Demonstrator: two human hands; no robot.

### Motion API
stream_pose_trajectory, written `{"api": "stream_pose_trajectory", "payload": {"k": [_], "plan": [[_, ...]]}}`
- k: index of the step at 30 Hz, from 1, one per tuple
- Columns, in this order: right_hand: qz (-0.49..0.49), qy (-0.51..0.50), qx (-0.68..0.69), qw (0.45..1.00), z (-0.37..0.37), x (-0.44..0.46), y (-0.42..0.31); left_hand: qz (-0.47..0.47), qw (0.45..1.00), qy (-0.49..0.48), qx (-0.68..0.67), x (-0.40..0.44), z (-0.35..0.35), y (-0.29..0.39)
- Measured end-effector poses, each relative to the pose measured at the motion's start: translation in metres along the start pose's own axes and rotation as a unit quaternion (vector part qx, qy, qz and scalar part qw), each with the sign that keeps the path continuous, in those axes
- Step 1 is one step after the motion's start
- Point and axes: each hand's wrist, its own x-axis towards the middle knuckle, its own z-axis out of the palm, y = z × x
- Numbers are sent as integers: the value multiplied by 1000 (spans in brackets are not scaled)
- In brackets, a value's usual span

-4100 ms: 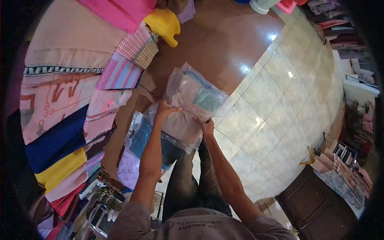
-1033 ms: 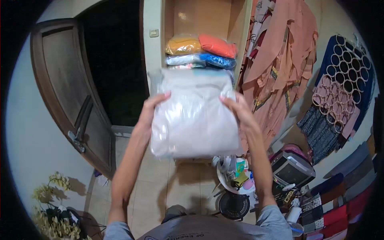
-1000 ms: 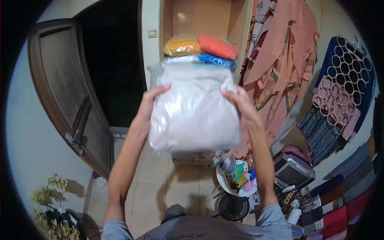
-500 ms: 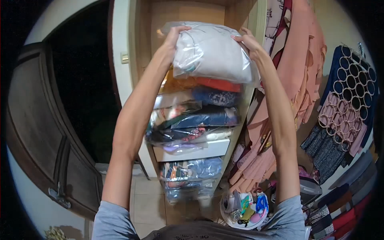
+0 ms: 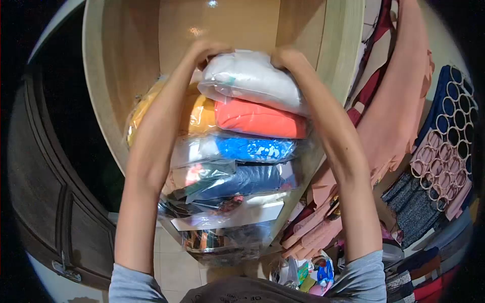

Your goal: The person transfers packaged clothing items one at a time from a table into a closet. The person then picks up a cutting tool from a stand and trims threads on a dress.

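A clear plastic bag of folded white cloth (image 5: 247, 76) lies at the top of a stack in the cupboard. My left hand (image 5: 209, 49) is curled over its far left corner, and my right hand (image 5: 287, 56) grips the far right corner; the fingertips of both are partly hidden. Directly beneath sits a bagged coral-red bundle (image 5: 260, 118), with a bagged mustard-yellow one (image 5: 202, 115) to its left. Lower down are a bagged blue patterned bundle (image 5: 257, 149) and a dark blue one (image 5: 242, 181).
Cupboard side walls (image 5: 103, 76) flank the stack. Peach garments (image 5: 389, 116) hang at the right, beside a ring hanger (image 5: 449, 146) holding scarves. A dark door (image 5: 55, 177) stands at the left. Near my right elbow is a container of small items (image 5: 308, 275).
Both hands have carried the bagged white cloth forward and down onto the stack. My view has moved closer to the cupboard, showing more of its inside.
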Motion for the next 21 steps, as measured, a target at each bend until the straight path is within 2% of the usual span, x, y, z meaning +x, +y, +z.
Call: {"api": "stream_pose_trajectory", "payload": {"k": [1,3,4,5,6,7,9,12,14,17,18,20,21], "plan": [[5,15,-35,999,-7,0,1,51,992,18,115,21,1,1],[-21,11,113,993,-4,-2,3,154,928,58,334,70,-3,6],[-34,9,187,982,-1,-3,5,192,927,48,318,78,5,2],[-48,-42,278,958,4,3,7,225,948,16,222,84,17,-6],[-54,-139,361,921,10,18,11,252,959,-19,127,88,30,-14],[-41,-273,436,857,7,54,18,275,959,-50,46,93,45,-22],[2,-469,495,731,18,90,33,293,952,-82,-37,99,61,-34],[-49,-252,412,875,48,54,36,275,957,-84,-42,83,68,-35],[-86,-94,336,933,58,29,30,252,965,-67,-8,62,62,-29],[-145,51,285,946,48,-5,33,241,968,-25,66,51,50,-29],[-155,62,295,941,41,-23,34,246,967,-55,43,30,41,-23],[-169,78,316,930,23,-79,33,255,959,-125,-2,-47,21,-10],[-170,109,340,919,14,-118,30,298,951,-79,-17,-82,21,-9]]}}
